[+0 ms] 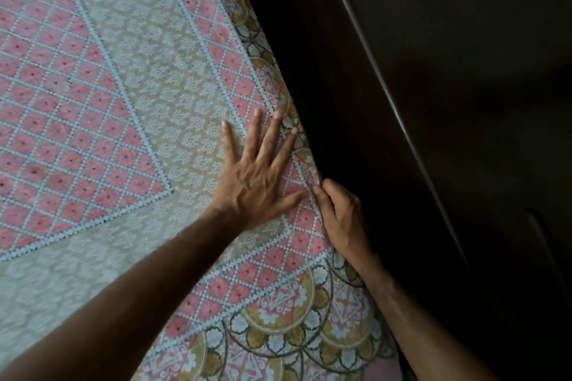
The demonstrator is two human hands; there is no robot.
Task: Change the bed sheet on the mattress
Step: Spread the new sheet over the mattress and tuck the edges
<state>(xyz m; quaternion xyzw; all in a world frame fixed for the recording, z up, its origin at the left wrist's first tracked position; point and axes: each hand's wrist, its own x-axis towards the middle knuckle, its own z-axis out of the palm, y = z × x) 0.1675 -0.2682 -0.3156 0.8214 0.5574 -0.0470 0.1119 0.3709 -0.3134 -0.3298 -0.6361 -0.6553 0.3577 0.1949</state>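
Two bare forearms reach up from the lower edge of the view across the patterned bed sheet (pixel 130 120), which lies spread flat over the mattress and fills the left and middle of the scene. Nearest along the sheet's right edge runs a border of round floral medallions in gold, white and dark outline, and inside that border a band of pink diamonds in a pale blue lattice. The right hand (pixel 342 213) sits at that right edge of the sheet, its fingers curled over and pinching the fabric where it drops off the side of the mattress, the knuckles turned up. Just beside it, further onto the sheet, the left hand (pixel 253 176) lies palm down with its fingers straight and spread, pressing on the cloth where the pink lattice band meets a beige band of small white leaf motifs. Beyond the sheet's right edge stands a dark panel (pixel 448 102), nearly black, crossed by a thin pale diagonal line.
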